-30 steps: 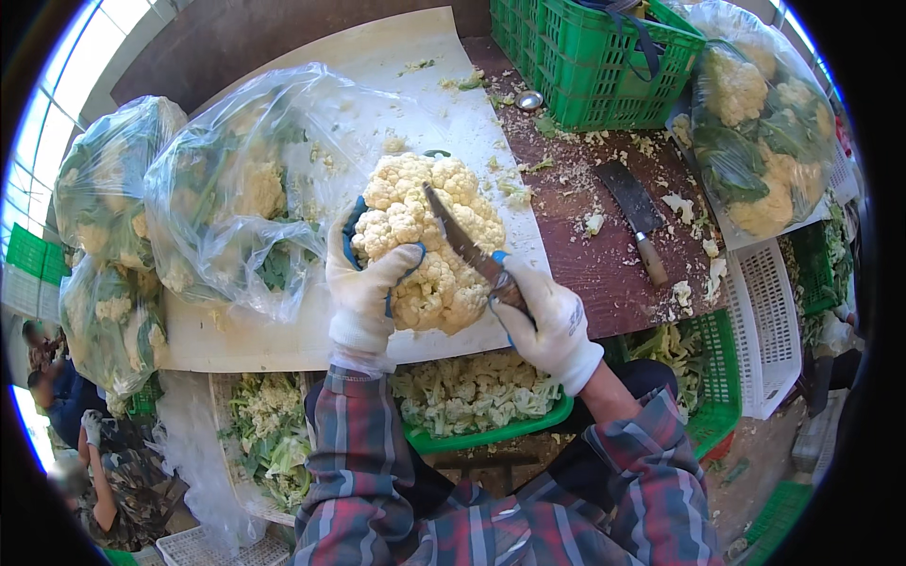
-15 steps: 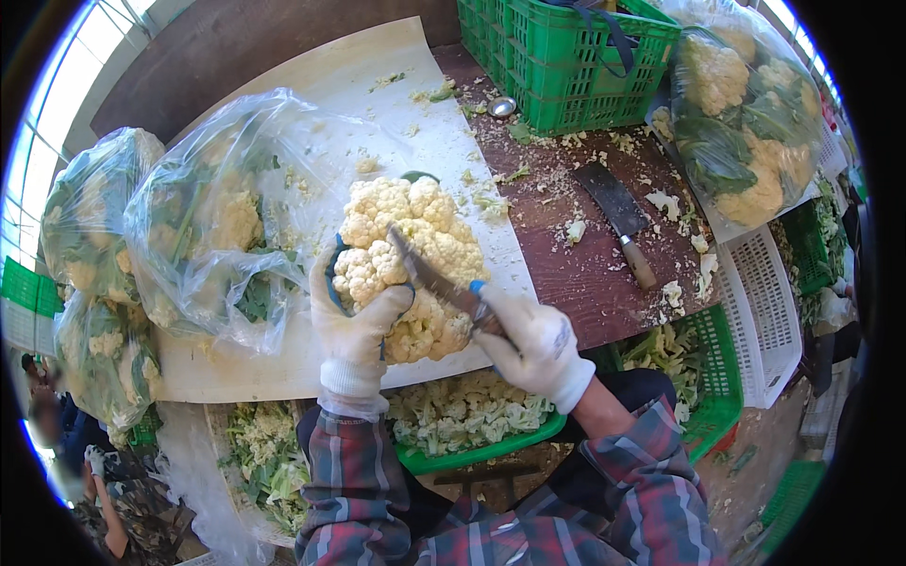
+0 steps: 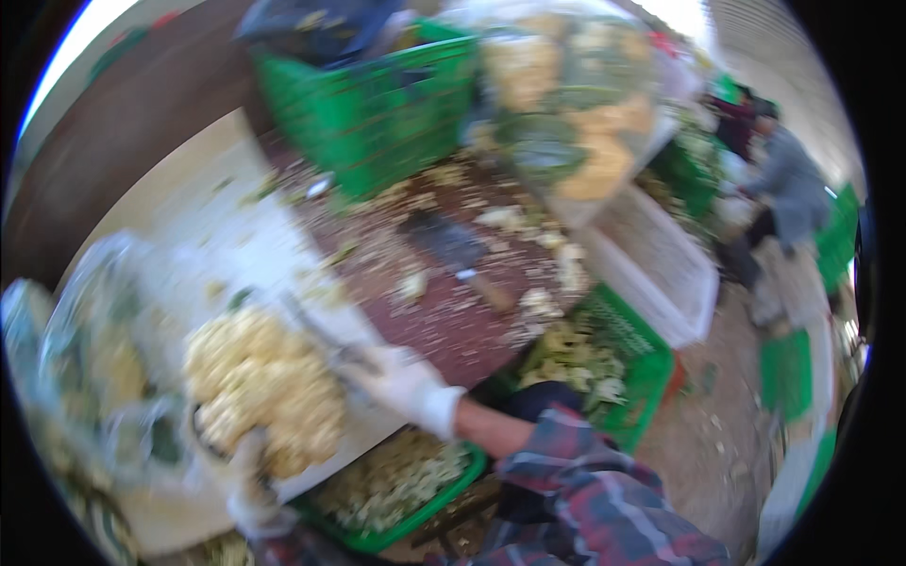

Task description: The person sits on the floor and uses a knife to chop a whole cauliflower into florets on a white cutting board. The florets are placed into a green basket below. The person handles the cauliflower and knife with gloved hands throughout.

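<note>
A large cream cauliflower head point(image 3: 269, 382) rests at the near edge of the white board, blurred by motion. My left hand point(image 3: 251, 476), in a white glove, grips its near side with the thumb pressed to the florets; the other fingers are mostly hidden beneath it. In my gloved right hand point(image 3: 401, 379) is a knife point(image 3: 310, 321), its blade pointing up and left. The blade lies just right of the cauliflower and looks apart from it.
A cleaver point(image 3: 444, 241) lies on the scrap-strewn brown tabletop point(image 3: 415, 316). Beyond stand a green crate point(image 3: 368, 118) and a bag of cauliflowers point(image 3: 576, 113). Bagged cauliflowers point(image 3: 109, 358) sit left. Florets fill a green basket point(image 3: 373, 538) below; a person point(image 3: 783, 174) sits far right.
The view has swung right, shifting the scene left and blurring it. The knife has come off the cauliflower's top to its right side. My left hand keeps its hold.
</note>
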